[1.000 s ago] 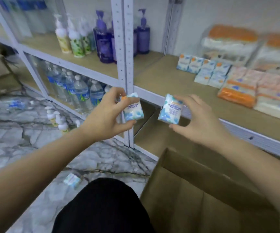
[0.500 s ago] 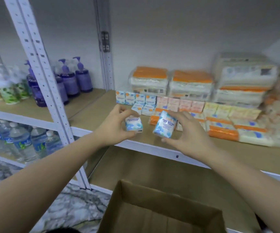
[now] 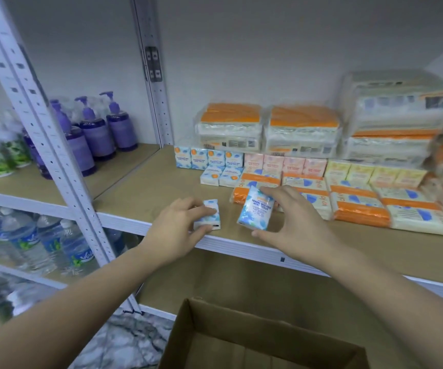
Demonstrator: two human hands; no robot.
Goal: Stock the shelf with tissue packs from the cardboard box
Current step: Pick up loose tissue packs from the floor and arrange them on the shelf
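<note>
Tissue packs: two in hand, both over the front edge of the shelf (image 3: 140, 190). Left hand (image 3: 173, 230) at about 9 o'clock of the pair, fingers pinching a small blue mini pack (image 3: 207, 214), held low near the board; contact with the board unclear. Right hand (image 3: 292, 222), thumb and fingers closed around a second blue pack (image 3: 255, 209), upright and tilted, lifted clear. At 12 o'clock behind: blue row (image 3: 208, 159) standing, two more laid in front. Pink, yellow and orange stock fills the right side. Cardboard box (image 3: 241, 328) at 6 o'clock, interior mostly out of view. Judgement: stocking well advanced; these two packs not yet placed, remainder in box unknown.
</note>
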